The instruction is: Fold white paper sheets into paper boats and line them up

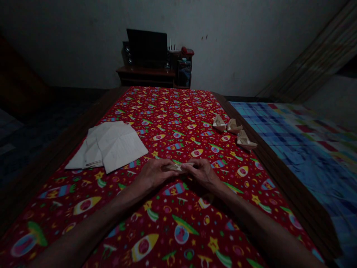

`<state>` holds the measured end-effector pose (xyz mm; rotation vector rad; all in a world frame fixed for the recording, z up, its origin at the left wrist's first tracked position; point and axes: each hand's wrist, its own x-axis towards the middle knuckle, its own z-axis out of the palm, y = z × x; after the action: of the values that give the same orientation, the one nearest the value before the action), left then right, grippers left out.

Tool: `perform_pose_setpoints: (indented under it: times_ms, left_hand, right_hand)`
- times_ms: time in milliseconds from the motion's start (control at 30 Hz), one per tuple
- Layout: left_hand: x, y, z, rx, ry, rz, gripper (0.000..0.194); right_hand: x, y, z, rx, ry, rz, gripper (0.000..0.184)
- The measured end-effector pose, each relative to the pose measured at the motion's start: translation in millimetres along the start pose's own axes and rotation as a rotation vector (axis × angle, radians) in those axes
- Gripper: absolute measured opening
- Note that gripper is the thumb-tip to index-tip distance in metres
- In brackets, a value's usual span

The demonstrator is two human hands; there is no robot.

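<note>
Between my two hands is a small piece of folded paper (175, 167), pale and narrow, held just above the red patterned cloth. My left hand (157, 172) pinches its left end, thumb along the near side. At the right end, my right hand (201, 171) grips it between thumb and fingers. Much of the paper is hidden behind the fingers. Off to the right stand three folded paper boats: one (219, 123) farthest away, one (234, 126) in the middle and one (245, 140) nearest. A fanned stack of creased paper sheets (118, 143) lies to the left of my hands.
The red cloth (178, 126) with rockets and stars covers a table with dark wooden edges (295, 201). Past its far end, a monitor (147, 45) stands on a wooden desk (146, 72). A blue checked sheet (259, 123) spreads at the right. The room is dim.
</note>
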<state>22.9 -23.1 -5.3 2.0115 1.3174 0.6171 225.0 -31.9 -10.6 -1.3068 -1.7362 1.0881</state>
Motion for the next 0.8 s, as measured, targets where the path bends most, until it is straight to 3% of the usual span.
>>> perform_pose_setpoints:
  times_ms: [100, 300, 433, 567, 700, 800]
  left_hand:
    - [0, 0, 0.6, -0.011, 0.035, -0.066, 0.018]
    - [-3, 8, -2.0, -0.010, 0.022, -0.063, 0.018]
    - [-4, 12, -4.2, -0.005, 0.001, -0.084, 0.019]
    - [-3, 14, -10.7, 0.014, -0.050, -0.108, 0.017]
    - [-1, 8, -17.8, 0.004, -0.105, -0.131, 0.018]
    - [1, 0, -20.6, 0.019, -0.084, -0.136, 0.017]
  right_hand:
    - [1, -1, -2, 0.020, -0.040, -0.033, 0.026]
    - [0, -5, -1, -0.058, -0.096, -0.066, 0.023]
    - [-2, -3, 0, -0.147, -0.078, -0.012, 0.034]
    - [-3, -1, 0, -0.231, -0.069, -0.063, 0.035]
    - [-4, 0, -3, -0.238, -0.100, -0.124, 0.033]
    - [-3, 2, -7, -0.241, -0.120, -0.123, 0.029]
